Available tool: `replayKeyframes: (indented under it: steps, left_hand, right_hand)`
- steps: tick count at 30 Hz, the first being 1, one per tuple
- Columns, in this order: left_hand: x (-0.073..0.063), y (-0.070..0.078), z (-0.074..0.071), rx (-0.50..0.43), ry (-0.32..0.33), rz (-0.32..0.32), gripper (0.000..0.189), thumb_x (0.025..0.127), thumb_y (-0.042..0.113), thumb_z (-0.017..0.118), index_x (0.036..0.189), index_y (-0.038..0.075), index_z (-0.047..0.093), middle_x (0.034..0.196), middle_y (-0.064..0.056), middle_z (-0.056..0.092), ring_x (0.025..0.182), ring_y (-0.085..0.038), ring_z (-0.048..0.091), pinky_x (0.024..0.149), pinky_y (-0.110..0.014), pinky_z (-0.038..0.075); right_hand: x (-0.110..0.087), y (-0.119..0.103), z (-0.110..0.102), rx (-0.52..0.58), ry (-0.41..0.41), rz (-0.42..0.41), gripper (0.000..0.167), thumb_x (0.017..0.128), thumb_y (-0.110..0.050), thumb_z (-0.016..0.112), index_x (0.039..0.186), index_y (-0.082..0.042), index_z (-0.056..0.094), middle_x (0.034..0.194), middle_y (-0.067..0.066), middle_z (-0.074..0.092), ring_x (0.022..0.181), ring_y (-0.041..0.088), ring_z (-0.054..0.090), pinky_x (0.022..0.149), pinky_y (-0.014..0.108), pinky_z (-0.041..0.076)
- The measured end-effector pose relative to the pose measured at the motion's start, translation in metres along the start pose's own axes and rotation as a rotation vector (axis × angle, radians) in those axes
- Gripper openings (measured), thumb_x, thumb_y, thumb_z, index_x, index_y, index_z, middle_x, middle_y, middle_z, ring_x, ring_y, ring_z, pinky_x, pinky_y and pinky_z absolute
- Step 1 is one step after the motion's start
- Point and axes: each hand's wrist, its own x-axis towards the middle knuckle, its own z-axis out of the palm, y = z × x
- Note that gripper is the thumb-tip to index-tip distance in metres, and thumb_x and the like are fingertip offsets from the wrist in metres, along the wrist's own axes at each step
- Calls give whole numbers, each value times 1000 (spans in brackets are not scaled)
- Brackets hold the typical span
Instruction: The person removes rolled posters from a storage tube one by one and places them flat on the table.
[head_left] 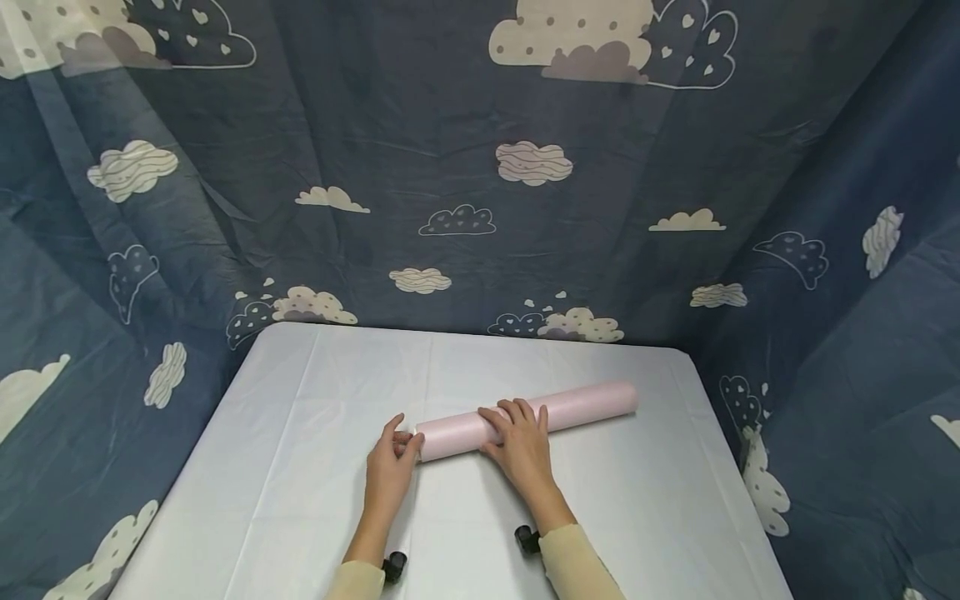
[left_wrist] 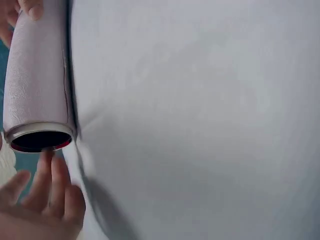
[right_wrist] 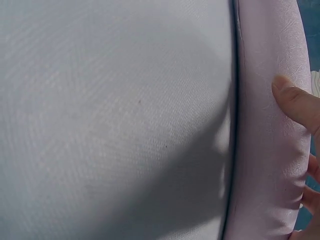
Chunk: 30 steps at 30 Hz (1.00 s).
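Observation:
A long pink roll point(head_left: 588, 406) with a faintly textured surface lies slantwise across the white tabletop, its right end farther back. In the left wrist view its near end shows a pale rim point(left_wrist: 40, 128) around a dark hollow with a bit of red inside. My left hand point(head_left: 390, 471) is at that left end, fingertips right at the lower rim and thumb apart from the fingers. My right hand point(head_left: 522, 450) grips the roll around its middle. The right wrist view shows that thumb point(right_wrist: 295, 102) on the pink surface, the other fingers partly hidden behind the roll.
A white cloth with fold creases covers the table point(head_left: 315, 500). Dark blue curtains point(head_left: 375, 125) with cloud prints hang behind it and along both sides. Each wrist has a small black camera mount point(head_left: 528, 540) by a pale yellow sleeve point(head_left: 577, 562).

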Motion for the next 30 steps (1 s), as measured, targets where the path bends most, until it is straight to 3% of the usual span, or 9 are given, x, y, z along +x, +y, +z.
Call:
replayKeyframes:
  steps: [3,8,13,18,21,23,26,30]
  left_hand:
    - [1,-6,1,-113,-74,-63,53,109,31,62,156,10,51,129,-15,74,115,-28,70,95,-44,57]
    - [3,-11,3,-255,-140,-109,48,112,19,51,159,7,46,139,-23,69,138,-36,59,120,-58,42]
    - [3,-11,4,-316,-188,-171,50,112,18,49,162,13,43,150,-23,61,147,-38,52,126,-59,34]
    - [2,-8,3,-319,-181,-183,49,111,17,52,160,16,47,147,-20,64,145,-35,55,126,-59,34]
    - [3,-7,3,-288,-156,-161,46,110,14,53,156,15,54,140,-19,70,136,-30,64,120,-53,43]
    - [4,-6,3,-263,-146,-154,44,109,14,54,153,15,57,131,-17,75,116,-24,70,107,-42,50]
    - [5,-6,3,-240,-139,-145,43,109,13,54,152,14,59,118,-14,78,86,-15,59,85,-28,47]
    - [5,-5,3,-231,-131,-133,42,109,14,55,151,12,59,94,-6,72,73,-12,47,74,-24,40]
  right_hand:
    - [-1,-1,0,-1,-12,6,61,77,-39,94,134,-32,72,137,6,68,136,32,56,117,77,33]
    - [-1,-1,-1,-4,-20,11,61,77,-39,94,134,-32,72,138,6,67,137,32,55,118,76,32]
    - [0,-1,-1,0,-28,15,60,77,-39,94,133,-32,72,137,6,67,136,32,55,118,77,31]
    - [1,0,0,-7,-30,14,60,77,-39,94,133,-32,72,138,6,67,136,32,55,118,77,31]
    - [1,0,0,-11,-34,16,60,78,-40,93,134,-32,71,138,6,67,137,31,55,119,76,32]
    - [1,0,0,-19,-31,15,61,78,-41,93,134,-33,71,138,5,67,137,31,55,118,76,32]
    - [1,0,0,-20,-26,11,61,77,-40,93,133,-32,71,138,6,67,137,31,55,118,76,33]
    - [1,0,0,-14,-22,7,61,77,-40,94,133,-32,72,137,6,67,136,32,56,118,76,32]
